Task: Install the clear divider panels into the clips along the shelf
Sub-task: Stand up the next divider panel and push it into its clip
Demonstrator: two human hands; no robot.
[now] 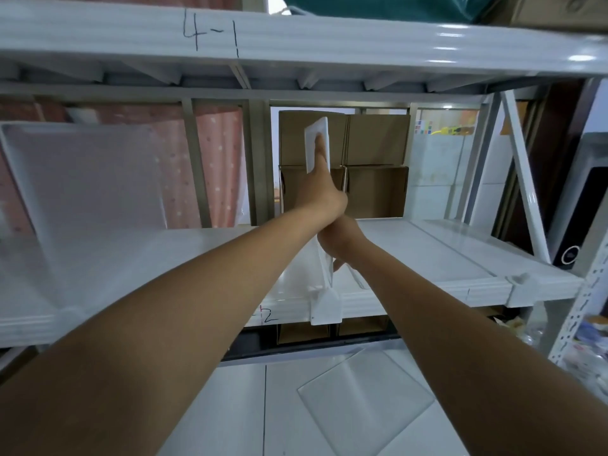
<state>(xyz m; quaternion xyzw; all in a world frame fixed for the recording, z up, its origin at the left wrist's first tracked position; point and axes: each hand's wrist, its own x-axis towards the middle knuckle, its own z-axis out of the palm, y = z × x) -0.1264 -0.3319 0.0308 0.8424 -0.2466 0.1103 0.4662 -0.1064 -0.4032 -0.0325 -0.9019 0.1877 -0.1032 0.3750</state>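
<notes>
Reaching together, both hands, left (320,189) and right (339,241), grip the upright divider panel (317,149).

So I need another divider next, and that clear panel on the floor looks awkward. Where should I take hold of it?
Judging from this view, take the clear panel by a corner or edge, coming from above. It lies flat on the floor tiles below the shelf, so only its rim offers purchase: lift one corner first, then pinch both faces.

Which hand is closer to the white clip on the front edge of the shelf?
Right. The right hand grips the panel just above the white clip; the left hand reaches farther back toward the cardboard boxes.
</notes>
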